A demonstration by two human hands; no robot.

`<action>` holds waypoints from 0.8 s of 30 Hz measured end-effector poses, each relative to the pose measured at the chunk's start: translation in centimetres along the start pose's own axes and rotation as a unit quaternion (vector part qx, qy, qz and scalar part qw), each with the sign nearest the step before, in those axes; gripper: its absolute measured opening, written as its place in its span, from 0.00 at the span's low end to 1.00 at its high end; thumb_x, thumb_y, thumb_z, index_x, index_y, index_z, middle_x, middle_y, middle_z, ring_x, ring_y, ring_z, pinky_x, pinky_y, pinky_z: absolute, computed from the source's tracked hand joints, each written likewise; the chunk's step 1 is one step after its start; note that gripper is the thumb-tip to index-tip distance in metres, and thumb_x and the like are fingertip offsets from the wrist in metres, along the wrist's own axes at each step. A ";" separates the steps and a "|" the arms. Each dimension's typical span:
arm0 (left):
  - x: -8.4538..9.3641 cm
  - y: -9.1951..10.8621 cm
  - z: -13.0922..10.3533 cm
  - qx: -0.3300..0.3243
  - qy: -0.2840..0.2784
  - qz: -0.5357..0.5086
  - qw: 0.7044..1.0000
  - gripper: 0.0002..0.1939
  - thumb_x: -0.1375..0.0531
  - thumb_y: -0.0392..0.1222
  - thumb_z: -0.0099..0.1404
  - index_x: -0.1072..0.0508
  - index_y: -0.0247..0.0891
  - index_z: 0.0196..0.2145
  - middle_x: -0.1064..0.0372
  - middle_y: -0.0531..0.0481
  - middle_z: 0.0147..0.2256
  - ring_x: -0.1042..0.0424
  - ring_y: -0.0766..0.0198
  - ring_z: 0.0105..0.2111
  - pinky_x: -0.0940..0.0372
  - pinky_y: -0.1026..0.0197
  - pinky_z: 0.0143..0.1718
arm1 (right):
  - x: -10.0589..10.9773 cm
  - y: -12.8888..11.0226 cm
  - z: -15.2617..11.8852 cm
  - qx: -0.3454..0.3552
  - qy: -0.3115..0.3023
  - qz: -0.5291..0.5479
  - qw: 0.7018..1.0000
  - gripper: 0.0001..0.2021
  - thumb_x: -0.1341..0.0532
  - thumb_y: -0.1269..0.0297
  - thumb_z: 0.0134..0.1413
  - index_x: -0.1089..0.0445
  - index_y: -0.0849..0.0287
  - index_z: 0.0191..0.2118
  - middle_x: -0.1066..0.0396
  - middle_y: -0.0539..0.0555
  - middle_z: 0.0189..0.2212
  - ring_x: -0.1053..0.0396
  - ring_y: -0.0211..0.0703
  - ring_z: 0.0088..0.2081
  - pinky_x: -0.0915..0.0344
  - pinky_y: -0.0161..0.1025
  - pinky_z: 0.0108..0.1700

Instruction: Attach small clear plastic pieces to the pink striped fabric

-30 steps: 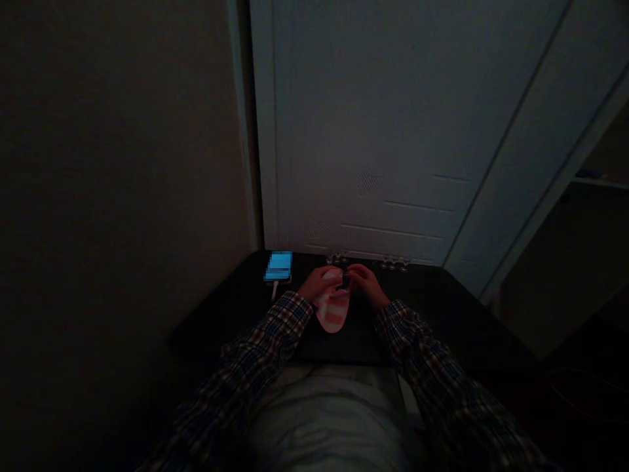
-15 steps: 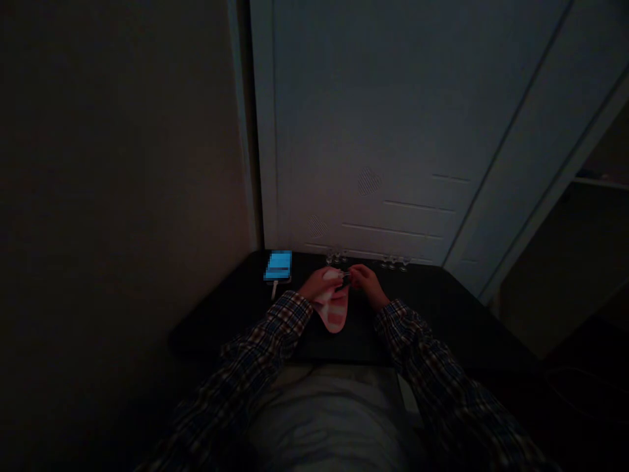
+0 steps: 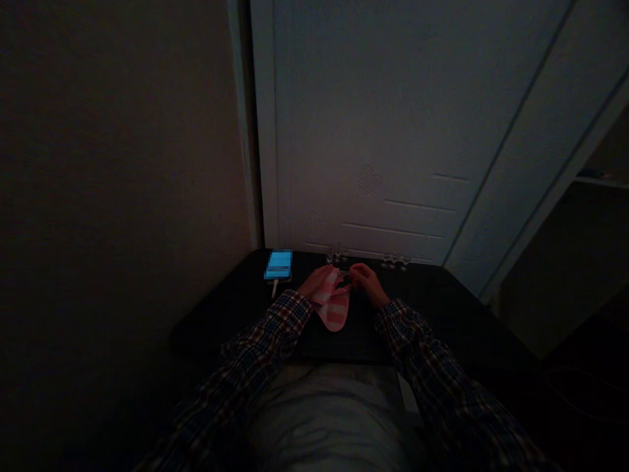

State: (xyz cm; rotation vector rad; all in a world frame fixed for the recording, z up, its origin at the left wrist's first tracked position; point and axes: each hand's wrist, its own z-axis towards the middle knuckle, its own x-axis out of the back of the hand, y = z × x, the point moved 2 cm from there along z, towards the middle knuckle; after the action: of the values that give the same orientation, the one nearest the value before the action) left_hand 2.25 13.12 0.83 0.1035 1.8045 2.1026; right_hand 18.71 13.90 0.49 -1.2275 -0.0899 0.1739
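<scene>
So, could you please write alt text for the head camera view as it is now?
A left hand holds pink checked cloth over a black table while the right hand pinches something thin beside it; in dim light, a blue-screened device and small clear objects sit nearby.

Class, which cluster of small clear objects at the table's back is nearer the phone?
The left cluster, beyond the pink cloth; the other cluster lies farther right, away from the phone.
</scene>
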 end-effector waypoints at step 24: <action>1.1 0.6 0.7 -0.103 0.035 0.221 0.969 0.18 0.43 0.50 0.56 0.27 0.34 0.37 0.28 0.45 0.38 0.32 0.56 0.41 0.39 0.56 0.45 | -0.2 -0.2 -0.2 -0.004 0.002 -0.048 0.999 0.20 0.41 0.44 0.45 0.38 0.58 0.24 0.39 0.46 0.16 0.43 0.31 0.16 0.47 0.31 0.19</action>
State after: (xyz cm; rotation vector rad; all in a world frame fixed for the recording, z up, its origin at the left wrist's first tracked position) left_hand 1.27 14.04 1.30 0.4150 1.7083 2.6172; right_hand 18.61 13.62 0.57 -1.2277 -0.1462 0.0884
